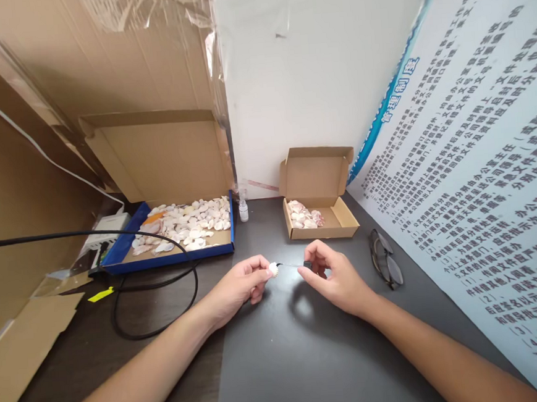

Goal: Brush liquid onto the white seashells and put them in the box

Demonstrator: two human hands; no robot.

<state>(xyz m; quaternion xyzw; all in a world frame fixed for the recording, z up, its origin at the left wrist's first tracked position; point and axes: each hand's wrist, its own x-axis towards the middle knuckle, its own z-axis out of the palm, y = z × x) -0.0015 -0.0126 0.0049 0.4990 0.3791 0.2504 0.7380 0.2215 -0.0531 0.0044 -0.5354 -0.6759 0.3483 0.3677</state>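
Observation:
Between the thumb and fingers of my left hand is a small ribbed white seashell. My right hand pinches the black cap of a small brush, whose thin stem points left. The brush's dark tip is at the shell's right edge; whether it touches cannot be told. Both hands are held over the dark grey mat. Beyond them stands a small clear bottle with a pale label.
Many pale shells lie in an open blue-edged cardboard box at left. A smaller open cardboard box holds shells at the back. Eyeglasses lie at right. A black cable loops near my left forearm. A printed sheet leans along the right.

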